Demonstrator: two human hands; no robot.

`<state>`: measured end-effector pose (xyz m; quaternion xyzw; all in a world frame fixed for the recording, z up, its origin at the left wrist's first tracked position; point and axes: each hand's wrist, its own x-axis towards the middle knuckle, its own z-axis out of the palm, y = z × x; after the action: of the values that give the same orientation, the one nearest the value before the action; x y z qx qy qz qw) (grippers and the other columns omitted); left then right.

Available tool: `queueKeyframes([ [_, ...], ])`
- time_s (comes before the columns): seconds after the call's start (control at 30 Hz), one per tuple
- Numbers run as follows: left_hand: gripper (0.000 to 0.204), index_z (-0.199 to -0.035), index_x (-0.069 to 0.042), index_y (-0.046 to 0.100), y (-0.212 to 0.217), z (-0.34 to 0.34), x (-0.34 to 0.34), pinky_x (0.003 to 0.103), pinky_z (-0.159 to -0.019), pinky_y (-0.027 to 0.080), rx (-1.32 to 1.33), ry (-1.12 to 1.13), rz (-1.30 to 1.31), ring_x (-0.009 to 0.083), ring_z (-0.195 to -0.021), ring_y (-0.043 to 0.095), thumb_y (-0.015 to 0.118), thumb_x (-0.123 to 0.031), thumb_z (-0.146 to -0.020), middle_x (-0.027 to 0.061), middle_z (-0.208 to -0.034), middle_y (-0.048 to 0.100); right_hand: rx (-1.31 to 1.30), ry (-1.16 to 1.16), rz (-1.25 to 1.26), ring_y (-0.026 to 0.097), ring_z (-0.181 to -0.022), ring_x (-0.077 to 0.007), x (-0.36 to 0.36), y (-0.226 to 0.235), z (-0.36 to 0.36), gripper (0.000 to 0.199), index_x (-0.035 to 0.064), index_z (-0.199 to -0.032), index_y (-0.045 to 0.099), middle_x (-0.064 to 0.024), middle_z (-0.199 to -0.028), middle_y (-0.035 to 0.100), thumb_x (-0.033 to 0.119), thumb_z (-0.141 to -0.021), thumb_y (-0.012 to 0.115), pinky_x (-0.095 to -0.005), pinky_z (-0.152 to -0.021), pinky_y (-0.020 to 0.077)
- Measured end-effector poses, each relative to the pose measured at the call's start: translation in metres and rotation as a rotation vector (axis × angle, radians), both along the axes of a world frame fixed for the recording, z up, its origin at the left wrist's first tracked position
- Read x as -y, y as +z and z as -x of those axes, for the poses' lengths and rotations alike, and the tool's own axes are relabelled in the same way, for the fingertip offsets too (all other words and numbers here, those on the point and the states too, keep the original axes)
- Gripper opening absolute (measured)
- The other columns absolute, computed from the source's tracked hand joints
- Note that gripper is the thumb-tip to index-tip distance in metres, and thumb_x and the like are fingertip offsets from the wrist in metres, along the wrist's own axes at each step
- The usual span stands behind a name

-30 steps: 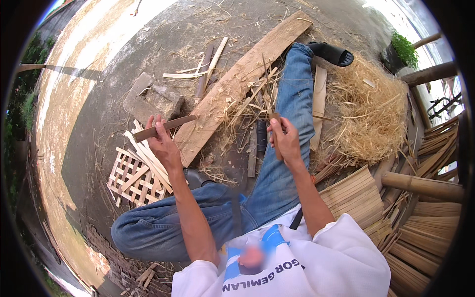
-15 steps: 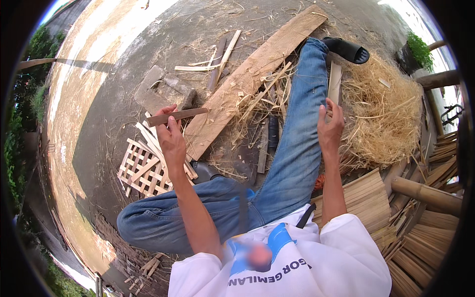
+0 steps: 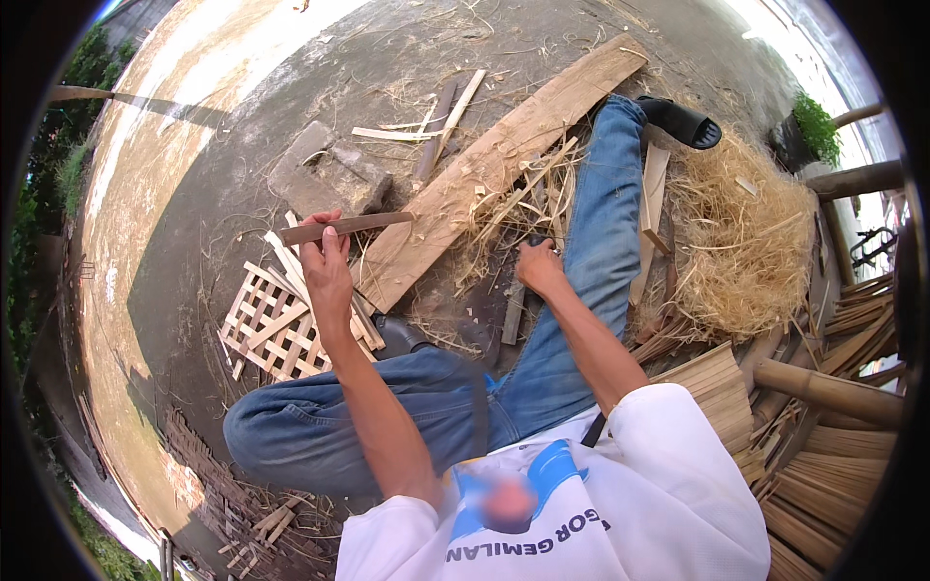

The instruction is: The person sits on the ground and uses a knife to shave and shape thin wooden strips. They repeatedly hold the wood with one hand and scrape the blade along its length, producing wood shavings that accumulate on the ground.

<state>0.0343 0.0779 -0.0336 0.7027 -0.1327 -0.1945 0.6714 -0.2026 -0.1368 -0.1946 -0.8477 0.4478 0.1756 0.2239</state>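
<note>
My left hand [image 3: 327,266] is closed on a flat brown bamboo strip [image 3: 354,226], pinched between thumb and fingers near its left end and held level above the ground. My right hand [image 3: 539,266] is closed round the black wrapped handle of a tool lying between my legs. Most of that handle is covered by the hand, and the tool's other end cannot be made out. Left of my left wrist lies a woven bamboo lattice [image 3: 262,329] with loose pale strips on it. A long wooden plank [image 3: 494,145] runs diagonally beyond both hands, strewn with shavings.
A heap of fine straw-coloured shavings [image 3: 741,232] lies right of my outstretched leg [image 3: 605,223]. Broken grey blocks [image 3: 329,169] sit beyond my left hand. Split bamboo slats [image 3: 828,474] and a bamboo pole [image 3: 823,390] are at the lower right.
My right hand has moved left across my leg, from beside the shavings to the black handle, and closed on it. A short bamboo piece shows where it was. My left hand keeps the strip.
</note>
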Motion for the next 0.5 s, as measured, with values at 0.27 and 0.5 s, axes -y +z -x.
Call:
queueKeyframes([
  [0.27, 0.025, -0.130, -0.004, 0.048, 0.004, 0.004, 0.008, 0.041, -0.114, 0.044, -0.013, -0.027, 0.024, 0.0249, -0.130, 0.055, 0.044, -0.019, -0.111, 0.0158, -0.139, 0.054, 0.715, -0.214, -0.330, 0.068, -0.096, -0.0378, -0.012, 0.036, 0.021, 0.032, 0.0131, -0.123, 0.048, -0.0269, -0.123, 0.058, 0.015, -0.094, 0.062, -0.0485, -0.086, 0.0582],
  [0.5, 0.034, -0.140, -0.004, 0.045, 0.023, 0.014, 0.017, 0.041, -0.109, 0.050, 0.078, 0.124, 0.078, 0.0239, -0.126, 0.057, 0.043, -0.020, -0.110, 0.0160, -0.138, 0.056, 1.301, -1.241, -1.393, 0.066, -0.095, -0.0238, -0.110, 0.146, 0.057, 0.054, 0.0203, -0.145, 0.030, -0.0175, -0.120, 0.061, 0.021, -0.101, 0.062, -0.0409, -0.080, 0.0582],
])
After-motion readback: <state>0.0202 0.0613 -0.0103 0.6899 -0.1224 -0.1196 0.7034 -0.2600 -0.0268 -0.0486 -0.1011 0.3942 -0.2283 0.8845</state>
